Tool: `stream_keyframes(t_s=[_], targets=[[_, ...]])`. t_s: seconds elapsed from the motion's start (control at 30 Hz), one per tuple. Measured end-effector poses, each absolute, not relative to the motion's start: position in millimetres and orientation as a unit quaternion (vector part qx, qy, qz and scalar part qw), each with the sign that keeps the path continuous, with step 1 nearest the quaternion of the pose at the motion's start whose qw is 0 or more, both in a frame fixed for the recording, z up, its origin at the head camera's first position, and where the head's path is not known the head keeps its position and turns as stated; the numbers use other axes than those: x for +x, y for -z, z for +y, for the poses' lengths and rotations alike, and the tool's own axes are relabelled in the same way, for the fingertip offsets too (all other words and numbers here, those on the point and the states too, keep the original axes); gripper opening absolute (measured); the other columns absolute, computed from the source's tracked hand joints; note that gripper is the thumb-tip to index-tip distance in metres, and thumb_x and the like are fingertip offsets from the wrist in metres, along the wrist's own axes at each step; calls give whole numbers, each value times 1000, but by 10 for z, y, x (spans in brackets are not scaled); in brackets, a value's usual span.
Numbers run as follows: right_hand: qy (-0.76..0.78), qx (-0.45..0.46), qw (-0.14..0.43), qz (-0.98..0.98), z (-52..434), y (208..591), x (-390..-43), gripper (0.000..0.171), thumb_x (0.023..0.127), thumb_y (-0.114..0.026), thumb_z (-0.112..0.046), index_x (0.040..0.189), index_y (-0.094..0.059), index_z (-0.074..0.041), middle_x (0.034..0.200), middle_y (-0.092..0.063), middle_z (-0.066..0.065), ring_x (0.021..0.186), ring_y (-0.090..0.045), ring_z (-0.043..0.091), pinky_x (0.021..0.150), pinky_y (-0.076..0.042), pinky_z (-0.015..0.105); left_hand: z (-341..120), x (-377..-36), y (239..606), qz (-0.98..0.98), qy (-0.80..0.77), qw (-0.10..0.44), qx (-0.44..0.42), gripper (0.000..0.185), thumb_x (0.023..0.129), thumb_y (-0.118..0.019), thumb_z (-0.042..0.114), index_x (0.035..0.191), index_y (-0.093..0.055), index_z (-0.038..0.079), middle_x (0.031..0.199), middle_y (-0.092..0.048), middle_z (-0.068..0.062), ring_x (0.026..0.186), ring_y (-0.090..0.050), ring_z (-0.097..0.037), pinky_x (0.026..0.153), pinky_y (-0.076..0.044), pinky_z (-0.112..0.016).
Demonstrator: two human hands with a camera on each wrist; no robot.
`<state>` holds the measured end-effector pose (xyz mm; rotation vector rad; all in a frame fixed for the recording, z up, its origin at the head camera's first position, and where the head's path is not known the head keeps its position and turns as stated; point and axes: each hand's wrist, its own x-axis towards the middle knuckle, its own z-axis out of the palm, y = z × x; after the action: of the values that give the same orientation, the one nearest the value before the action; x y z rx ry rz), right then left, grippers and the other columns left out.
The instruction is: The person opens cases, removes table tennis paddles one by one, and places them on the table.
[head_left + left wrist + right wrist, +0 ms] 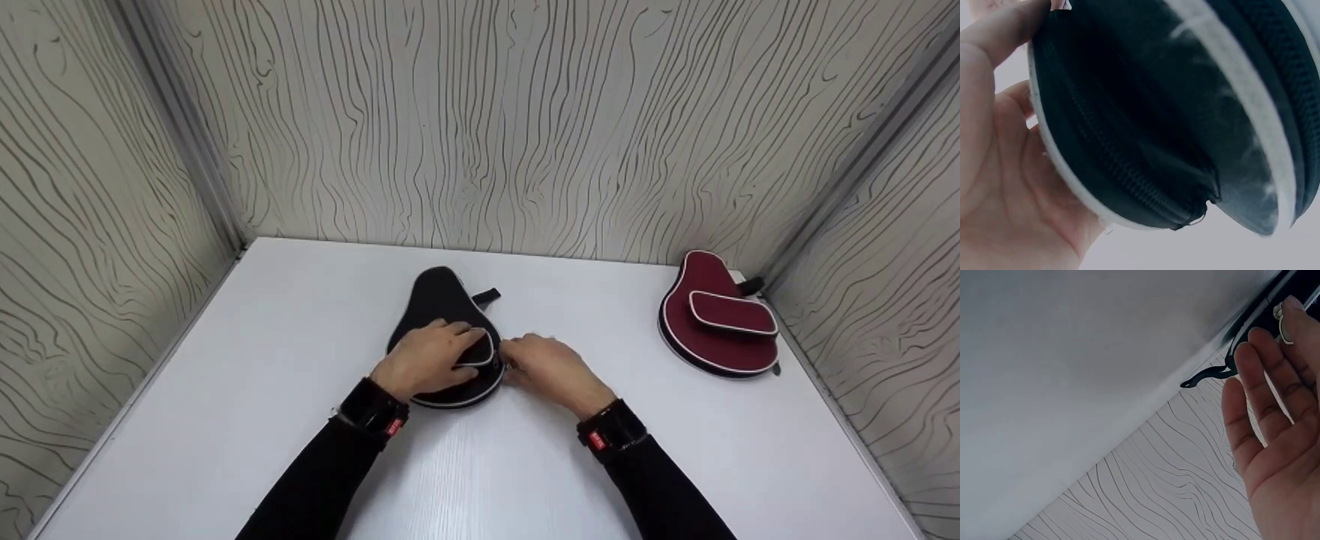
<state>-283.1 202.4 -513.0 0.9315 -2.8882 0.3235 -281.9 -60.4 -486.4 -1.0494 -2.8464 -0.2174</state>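
Note:
A black table tennis paddle case with white piping lies on the white table, its narrow end pointing away. My left hand grips its raised front pocket, fingers over the top and thumb along the lower side. Up close in the left wrist view, a dark zipper runs along the pocket beside the left hand. At the case's right edge, my right hand pinches a metal zipper pull. The other fingers of the right hand are loosely bent in the right wrist view.
A dark red paddle case with a front pocket lies at the table's right side, near the wall. A black strap sticks out from the black case's right side. Patterned panels enclose the white table at the back and sides.

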Motion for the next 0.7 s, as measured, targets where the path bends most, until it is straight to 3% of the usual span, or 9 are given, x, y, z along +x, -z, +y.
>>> stream_keyframes(t_s=[0.37,0.6,0.7], targets=[[-137,276,11,-951,2046,5091,-2820,13,105,-88,-18,103,-75,-14,99,-84,3,97,-81,29,82,-69,52,-676,-2850,4796,-935,100,12,-340,67,110,-82,44,169,-64,16,167,-70,-15,145,-73,-41,115,-68,-56],[-111,286,26,-952,2080,5098,-2807,10,103,-86,-6,99,-77,-10,95,-85,7,89,-82,31,75,-69,51,-790,-2869,4712,-940,108,-17,-323,75,106,-87,44,172,-61,19,168,-70,-11,151,-71,-40,122,-64,-57],[-100,294,28,-950,2090,5102,-2808,7,102,-88,-7,100,-82,-11,96,-87,6,91,-83,30,79,-70,49,-847,-2885,4693,-943,109,-27,-314,78,105,-88,46,173,-61,19,167,-71,-11,151,-70,-39,123,-63,-58]])
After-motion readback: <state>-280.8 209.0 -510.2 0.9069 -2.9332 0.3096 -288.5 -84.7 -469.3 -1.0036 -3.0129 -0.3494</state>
